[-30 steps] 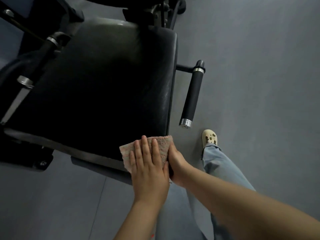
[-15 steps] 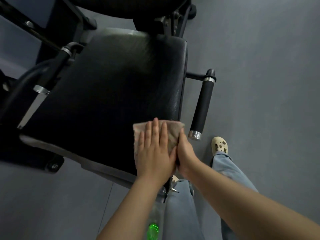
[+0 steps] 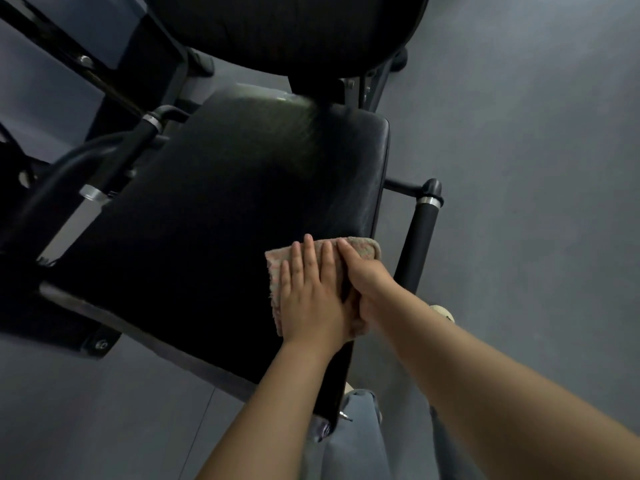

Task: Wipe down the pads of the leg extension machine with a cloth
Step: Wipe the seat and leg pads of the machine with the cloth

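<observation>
The black seat pad [image 3: 221, 216] of the leg extension machine fills the middle of the head view, with the black back pad [image 3: 284, 29] above it at the top. A pinkish-grey cloth [image 3: 363, 249] lies flat on the seat pad near its right edge. My left hand [image 3: 310, 299] presses flat on the cloth with fingers together. My right hand [image 3: 363, 278] lies beside it on the cloth's right part, partly overlapping my left hand. Most of the cloth is hidden under both hands.
A black side handle with silver collars [image 3: 420, 237] stands just right of the seat pad. Another handle [image 3: 117, 161] and black frame tubes are at the left. Grey floor [image 3: 519, 168] surrounds the machine. My jeans [image 3: 356, 438] and a pale shoe [image 3: 443, 311] show below.
Both hands have slid the cloth up along the right side of the seat pad, away from its front edge. The view has tilted upward, bringing the back pad into sight.
</observation>
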Demonstrator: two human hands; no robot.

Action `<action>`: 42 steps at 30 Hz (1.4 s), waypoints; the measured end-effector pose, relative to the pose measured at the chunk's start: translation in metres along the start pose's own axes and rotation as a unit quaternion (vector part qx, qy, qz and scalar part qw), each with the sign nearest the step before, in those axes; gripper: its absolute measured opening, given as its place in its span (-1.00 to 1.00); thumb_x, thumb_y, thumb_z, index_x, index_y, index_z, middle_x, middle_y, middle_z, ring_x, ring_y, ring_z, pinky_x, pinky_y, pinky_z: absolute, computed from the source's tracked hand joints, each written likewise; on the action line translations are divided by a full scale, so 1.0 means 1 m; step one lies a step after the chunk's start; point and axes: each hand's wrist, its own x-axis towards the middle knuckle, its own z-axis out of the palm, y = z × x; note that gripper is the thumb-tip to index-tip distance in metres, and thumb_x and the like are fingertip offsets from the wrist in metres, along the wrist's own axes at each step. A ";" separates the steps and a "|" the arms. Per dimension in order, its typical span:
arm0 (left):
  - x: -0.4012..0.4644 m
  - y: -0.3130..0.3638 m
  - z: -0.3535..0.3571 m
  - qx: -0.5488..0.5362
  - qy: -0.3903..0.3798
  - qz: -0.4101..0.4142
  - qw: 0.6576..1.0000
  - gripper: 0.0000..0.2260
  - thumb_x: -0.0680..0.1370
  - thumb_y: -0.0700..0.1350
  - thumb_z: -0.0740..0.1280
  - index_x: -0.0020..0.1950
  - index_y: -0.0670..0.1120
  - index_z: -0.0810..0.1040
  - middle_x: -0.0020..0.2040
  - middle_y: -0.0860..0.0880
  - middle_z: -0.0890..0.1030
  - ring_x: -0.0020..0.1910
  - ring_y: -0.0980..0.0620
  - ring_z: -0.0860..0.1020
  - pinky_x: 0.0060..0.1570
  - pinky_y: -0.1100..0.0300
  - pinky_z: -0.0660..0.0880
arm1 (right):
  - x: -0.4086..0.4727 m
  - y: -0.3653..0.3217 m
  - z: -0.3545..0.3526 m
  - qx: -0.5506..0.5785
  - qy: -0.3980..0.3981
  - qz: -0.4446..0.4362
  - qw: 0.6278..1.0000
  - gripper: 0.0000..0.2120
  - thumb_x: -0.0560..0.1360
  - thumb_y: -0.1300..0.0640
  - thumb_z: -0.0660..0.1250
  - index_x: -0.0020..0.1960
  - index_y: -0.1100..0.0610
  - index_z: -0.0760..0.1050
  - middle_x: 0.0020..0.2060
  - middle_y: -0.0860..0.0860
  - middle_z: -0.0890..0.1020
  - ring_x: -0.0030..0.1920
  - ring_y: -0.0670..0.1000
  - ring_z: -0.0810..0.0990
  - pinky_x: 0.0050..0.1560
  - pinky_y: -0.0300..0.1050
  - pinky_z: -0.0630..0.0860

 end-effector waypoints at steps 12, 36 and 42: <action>0.070 0.019 -0.009 0.019 -0.035 0.002 0.999 -0.22 0.55 0.21 0.08 0.46 -0.08 -0.40 0.49 -0.15 -0.35 0.47 -0.10 -0.34 0.44 0.00 -0.31 | 0.038 -0.063 -0.003 0.030 0.007 -0.004 1.000 -0.32 0.42 -0.25 0.32 0.36 0.16 0.33 0.17 0.17 0.54 -0.07 0.09 0.50 -0.03 -0.08 0.44; 0.060 0.060 -0.012 0.030 -0.038 -0.133 0.990 -0.25 0.58 0.03 0.06 0.35 -0.19 -0.52 0.34 -0.27 -0.51 0.39 -0.22 -0.45 0.39 -0.12 -0.34 | 0.065 -0.038 -0.024 -0.003 -0.086 -0.076 0.993 -0.21 0.19 -0.25 0.40 0.30 0.12 0.37 0.06 0.09 0.64 0.02 0.07 0.64 0.10 0.06 0.57; 0.085 0.054 -0.006 -0.002 0.075 -0.086 0.993 -0.39 0.49 -0.08 -0.02 0.46 -0.30 -0.16 0.44 -0.36 -0.20 0.47 -0.27 -0.12 0.37 -0.09 -0.27 | 0.078 -0.053 -0.019 0.012 -0.074 -0.108 0.991 -0.58 0.50 -0.05 0.31 0.23 0.20 0.42 0.03 0.12 0.65 0.00 0.06 0.66 0.06 0.00 0.59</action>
